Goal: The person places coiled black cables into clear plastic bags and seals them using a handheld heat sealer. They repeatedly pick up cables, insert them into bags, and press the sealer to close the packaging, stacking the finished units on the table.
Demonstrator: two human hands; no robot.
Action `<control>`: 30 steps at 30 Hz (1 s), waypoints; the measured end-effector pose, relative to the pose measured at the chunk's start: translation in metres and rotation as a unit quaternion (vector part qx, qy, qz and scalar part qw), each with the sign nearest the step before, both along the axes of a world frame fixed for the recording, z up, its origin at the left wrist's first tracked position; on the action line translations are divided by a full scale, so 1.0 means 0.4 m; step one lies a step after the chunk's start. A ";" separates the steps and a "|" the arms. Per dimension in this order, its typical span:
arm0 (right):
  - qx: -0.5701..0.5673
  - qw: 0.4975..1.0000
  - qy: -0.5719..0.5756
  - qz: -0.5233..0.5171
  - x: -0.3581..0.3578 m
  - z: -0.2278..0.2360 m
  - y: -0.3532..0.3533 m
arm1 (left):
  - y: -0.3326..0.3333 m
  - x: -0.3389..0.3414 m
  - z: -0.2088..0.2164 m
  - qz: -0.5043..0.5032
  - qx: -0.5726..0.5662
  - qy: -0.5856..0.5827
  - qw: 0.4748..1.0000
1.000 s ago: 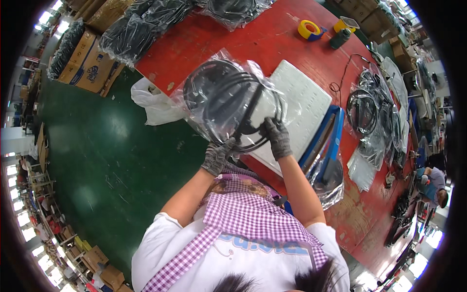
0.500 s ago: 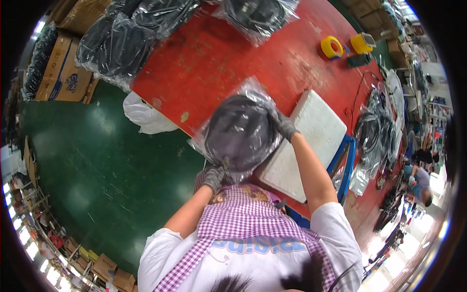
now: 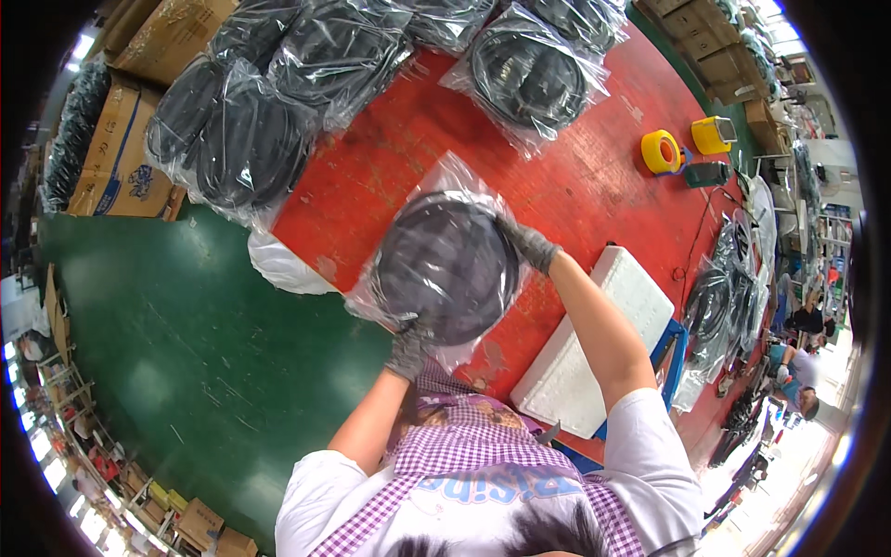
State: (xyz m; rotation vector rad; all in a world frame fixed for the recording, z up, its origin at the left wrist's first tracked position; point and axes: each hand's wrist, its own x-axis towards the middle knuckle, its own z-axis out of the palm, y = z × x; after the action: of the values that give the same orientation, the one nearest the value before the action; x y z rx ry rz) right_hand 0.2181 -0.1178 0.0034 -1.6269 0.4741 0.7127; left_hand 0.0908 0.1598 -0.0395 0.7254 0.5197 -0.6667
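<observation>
Both gloved hands grasp the bagged black bundle (image 3: 448, 265): the left hand (image 3: 410, 351) has the lower-left part of the clear plastic, and the right hand (image 3: 529, 243) has the upper-right rim. The undersides of both grips are hidden, so how the fingers close beneath cannot be told. The bundle lies between the hands, forward and to the right of the left one, and to the left of the right one. Both touch it, so neither is nearer.

The black shape is round, but the bag around it looks longer one way, slanting from lower left to upper right, roughly square across the near edge of the red worktop (image 3: 371, 186). The bundle is above that near edge, not far from the left corner; whether it rests there or is lifted cannot be told. The left hand is at the near edge itself, the right hand farther in, beside the white foam slab (image 3: 603, 348), which slants along the same edge. A pile of bagged bundles (image 3: 343, 60) fills the worktop's left edge, well apart from the hands.
</observation>
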 end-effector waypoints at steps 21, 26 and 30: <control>-0.159 0.969 -0.144 -0.120 -0.465 0.212 0.014 | -0.005 0.732 0.022 -0.004 -0.075 -0.044 0.996; -0.024 0.967 0.073 -0.242 -0.711 0.331 0.078 | 0.050 0.407 -0.150 0.163 -0.173 -0.073 0.969; -0.027 0.982 0.039 -0.184 -1.002 0.251 0.077 | -0.162 -0.012 -0.023 -0.342 0.257 -0.201 0.881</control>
State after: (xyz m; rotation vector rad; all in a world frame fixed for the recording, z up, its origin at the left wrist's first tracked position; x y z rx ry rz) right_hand -0.1826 -0.0872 0.1039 -1.5082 0.8314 0.4890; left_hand 0.0860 0.0950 -0.0486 1.5520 0.0246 -1.0125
